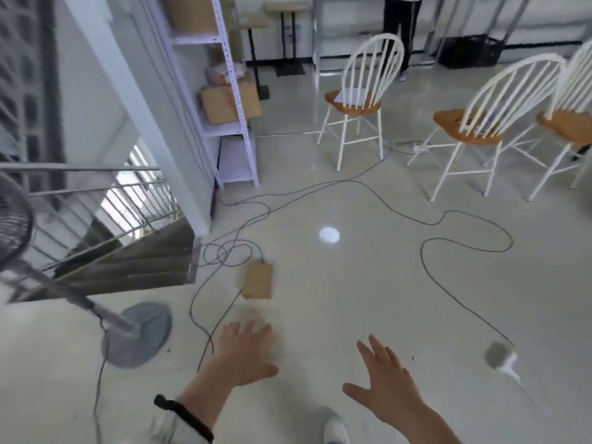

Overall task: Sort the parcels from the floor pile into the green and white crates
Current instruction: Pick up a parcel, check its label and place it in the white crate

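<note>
Both of my hands reach out over the pale floor with fingers spread and nothing in them. My left hand (245,352) is at the lower middle, with a black band on its wrist. My right hand (386,381) is to its right. A small flat brown cardboard piece (258,281) lies on the floor just beyond my left hand, with a cable running to its top; I cannot tell whether it is a parcel. No green or white crate and no parcel pile is in view. The picture is blurred by motion.
Black cables (426,248) loop across the floor. A standing fan (136,333) is at the left by a stair railing (96,200). A white shelf rack (230,123) holds cardboard boxes. Three white chairs (362,100) stand at the back right, and a person's legs (398,30) beyond them.
</note>
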`<state>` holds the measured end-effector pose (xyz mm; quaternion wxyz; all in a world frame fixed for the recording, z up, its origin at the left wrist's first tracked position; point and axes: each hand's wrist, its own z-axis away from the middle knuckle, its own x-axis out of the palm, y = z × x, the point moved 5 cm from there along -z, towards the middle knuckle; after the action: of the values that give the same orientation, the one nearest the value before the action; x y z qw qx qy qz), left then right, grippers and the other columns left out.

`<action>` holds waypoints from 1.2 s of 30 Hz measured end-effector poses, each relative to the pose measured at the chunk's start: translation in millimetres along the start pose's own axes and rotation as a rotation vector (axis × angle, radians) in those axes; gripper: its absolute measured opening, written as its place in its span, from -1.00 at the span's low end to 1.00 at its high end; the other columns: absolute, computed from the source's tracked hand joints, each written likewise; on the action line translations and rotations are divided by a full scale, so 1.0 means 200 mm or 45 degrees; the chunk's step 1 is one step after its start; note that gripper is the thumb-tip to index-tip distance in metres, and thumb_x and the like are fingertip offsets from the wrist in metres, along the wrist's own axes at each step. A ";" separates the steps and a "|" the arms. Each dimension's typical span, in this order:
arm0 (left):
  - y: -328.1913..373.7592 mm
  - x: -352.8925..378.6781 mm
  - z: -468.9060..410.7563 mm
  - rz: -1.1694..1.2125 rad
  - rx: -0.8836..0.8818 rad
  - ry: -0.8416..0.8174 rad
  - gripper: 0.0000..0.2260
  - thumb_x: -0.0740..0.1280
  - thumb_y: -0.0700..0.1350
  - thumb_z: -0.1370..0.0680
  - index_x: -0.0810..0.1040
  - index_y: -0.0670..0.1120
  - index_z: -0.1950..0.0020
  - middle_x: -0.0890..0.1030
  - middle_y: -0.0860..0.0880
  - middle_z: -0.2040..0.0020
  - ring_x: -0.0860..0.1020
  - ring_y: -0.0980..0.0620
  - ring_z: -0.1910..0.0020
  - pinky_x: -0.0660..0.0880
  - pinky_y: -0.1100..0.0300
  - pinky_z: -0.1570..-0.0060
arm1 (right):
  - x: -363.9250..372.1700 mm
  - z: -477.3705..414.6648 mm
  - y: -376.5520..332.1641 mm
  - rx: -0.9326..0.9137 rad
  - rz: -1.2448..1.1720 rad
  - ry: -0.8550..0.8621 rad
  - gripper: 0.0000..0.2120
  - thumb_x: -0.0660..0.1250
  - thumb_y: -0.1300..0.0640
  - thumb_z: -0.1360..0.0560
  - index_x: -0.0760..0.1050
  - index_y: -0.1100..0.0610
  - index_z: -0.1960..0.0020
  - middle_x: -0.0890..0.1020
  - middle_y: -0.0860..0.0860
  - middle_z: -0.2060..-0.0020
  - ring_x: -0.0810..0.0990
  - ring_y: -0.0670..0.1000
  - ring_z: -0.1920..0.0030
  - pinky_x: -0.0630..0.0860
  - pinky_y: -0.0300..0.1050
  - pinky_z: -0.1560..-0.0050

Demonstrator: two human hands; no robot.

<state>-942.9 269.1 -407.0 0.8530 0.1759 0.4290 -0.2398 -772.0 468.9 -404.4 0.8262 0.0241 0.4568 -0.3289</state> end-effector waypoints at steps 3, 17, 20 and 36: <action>-0.09 0.07 -0.15 0.236 -0.128 0.010 -0.22 0.29 0.29 -0.39 0.04 0.15 -0.51 0.02 0.12 -0.54 0.07 -0.06 -0.49 0.28 0.00 -0.33 | -0.01 -0.32 -0.01 -0.079 0.101 -0.111 -0.16 0.17 -0.34 -0.45 -0.14 -0.05 -0.55 -0.20 -0.07 -0.54 -0.10 0.08 -0.54 0.14 0.08 -0.45; -1.00 1.38 -1.37 0.528 -0.594 -0.123 -0.29 0.27 0.16 -0.50 0.00 0.05 -0.54 0.09 -0.01 -0.52 0.26 -0.09 -0.40 0.34 0.05 -0.30 | 1.19 -2.09 -0.31 -0.187 0.192 -0.441 -0.19 0.22 -0.27 -0.47 -0.08 0.00 -0.54 -0.05 -0.02 -0.55 0.08 -0.01 -0.52 0.10 -0.12 -0.46; -1.23 1.80 -1.72 0.543 -0.651 -0.064 -0.25 0.27 0.19 -0.48 -0.05 0.07 -0.54 0.06 -0.07 -0.54 0.21 -0.15 -0.44 0.30 -0.04 -0.34 | 1.61 -2.50 -0.30 -0.163 0.024 -0.427 -0.19 0.25 -0.24 -0.48 -0.02 0.07 -0.54 0.09 0.02 -0.53 0.17 -0.01 -0.49 0.15 -0.19 -0.42; -1.45 2.42 -2.27 1.301 -0.655 0.761 -0.29 0.49 0.18 -0.25 0.24 0.14 -0.30 0.45 0.17 -0.17 0.44 0.14 -0.12 0.44 0.16 -0.05 | 2.14 -3.26 -0.42 0.126 -1.449 -0.535 -0.69 0.12 -0.21 -0.56 0.47 0.00 -0.01 0.55 0.07 -0.02 0.59 0.20 0.01 0.57 0.05 0.25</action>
<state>-1149.1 134.6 -1087.5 0.7184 0.2069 0.5540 0.3663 -1144.0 401.7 -1091.0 0.5910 -0.2509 0.2094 -0.7376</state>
